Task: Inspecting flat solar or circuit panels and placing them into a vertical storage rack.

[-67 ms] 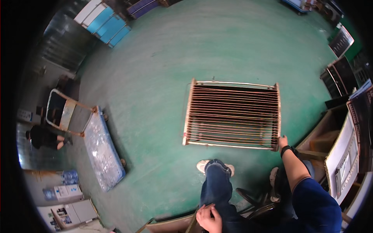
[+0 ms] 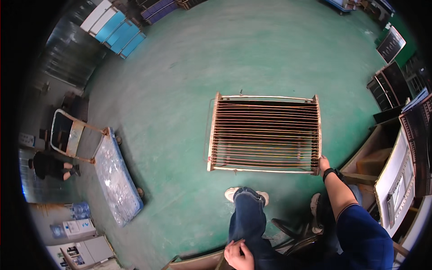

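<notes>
A slatted rack (image 2: 266, 128), with many thin parallel bars between two pale side rails, stands on the green floor in front of me. My right hand (image 2: 323, 164) grips its near right corner, the fingers wrapped round the end of the rail. A dark band circles that wrist, below a blue sleeve. Low in the view, my left hand (image 2: 239, 255) is beside my jeans-clad leg (image 2: 247, 216), its fingers curled in. Whatever it may hold is hidden.
To the left stands a flat trolley (image 2: 116, 175) with a plastic-wrapped deck and a rusty handle. Beyond it is a person in dark clothes (image 2: 47, 165). Blue and white panels (image 2: 119, 33) stand at far left. Wooden frames and a white panel (image 2: 396, 189) crowd the right side.
The whole scene sits slightly farther left in view. My right hand stays at the same corner of the rack, and my left hand remains curled by my leg.
</notes>
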